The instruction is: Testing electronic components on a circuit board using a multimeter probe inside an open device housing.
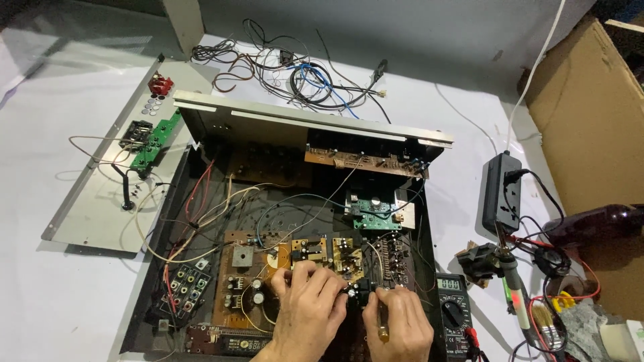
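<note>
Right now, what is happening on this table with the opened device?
A person is working with both bare hands inside an opened black electronics chassis full of circuit boards and wires. The left hand pinches a small part on the brown circuit board near the front. The right hand holds a yellow-handled tool against the same spot. A multimeter lies just to the right, and the removed metal panel lies to the left.

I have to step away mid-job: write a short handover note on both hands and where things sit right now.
Left hand: fingers pinching a small black part on the brown circuit board inside the open chassis.
Right hand: holding a yellow-handled tool at the same spot.
Multimeter lies right of the chassis, soldering iron beyond it.
Removed metal panel lies on the left.
Boards are exposed; the wiring is loose.
</note>
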